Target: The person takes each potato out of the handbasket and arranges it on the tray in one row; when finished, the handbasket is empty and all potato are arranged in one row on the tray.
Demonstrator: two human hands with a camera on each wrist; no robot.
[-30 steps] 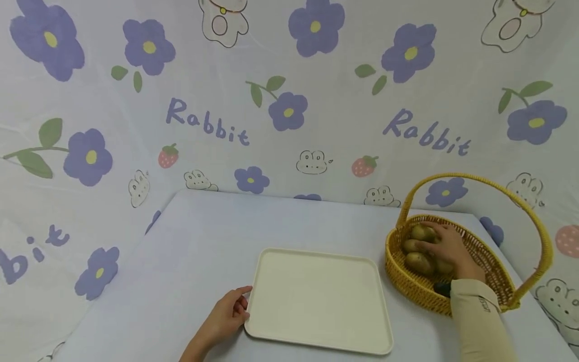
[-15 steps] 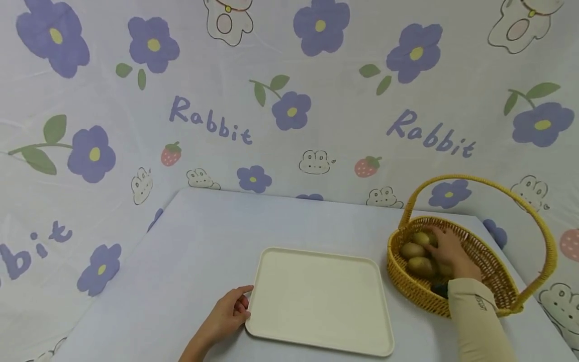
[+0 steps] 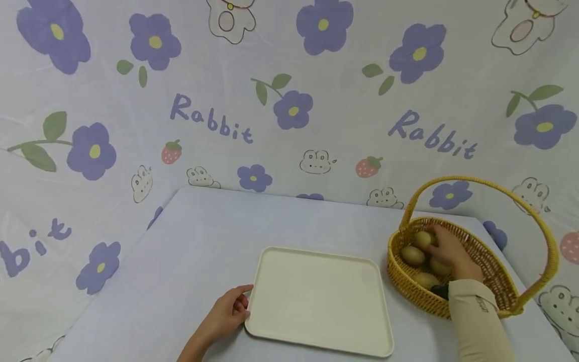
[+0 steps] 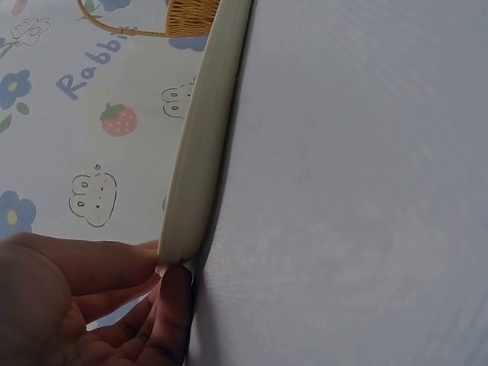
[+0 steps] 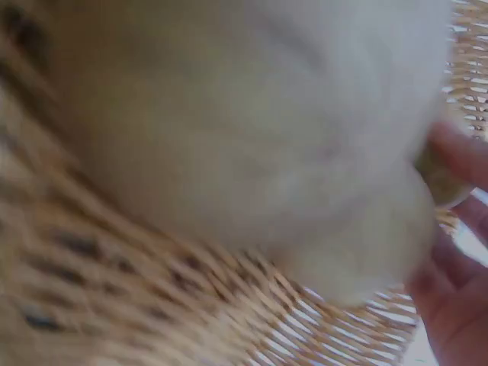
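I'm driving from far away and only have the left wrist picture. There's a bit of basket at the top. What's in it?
Observer: In the head view, the basket has several oval, brownish-yellow things in it that look like potatoes.
Operator: Ooh! Where's the other hand? Mine only shows one.
Observer: The right hand is reaching inside the basket, right at those potatoes.
Operator: And the long pale thing my hand is pinching? I just see its edge.
Observer: From above it's a rectangular tray with rounded corners.
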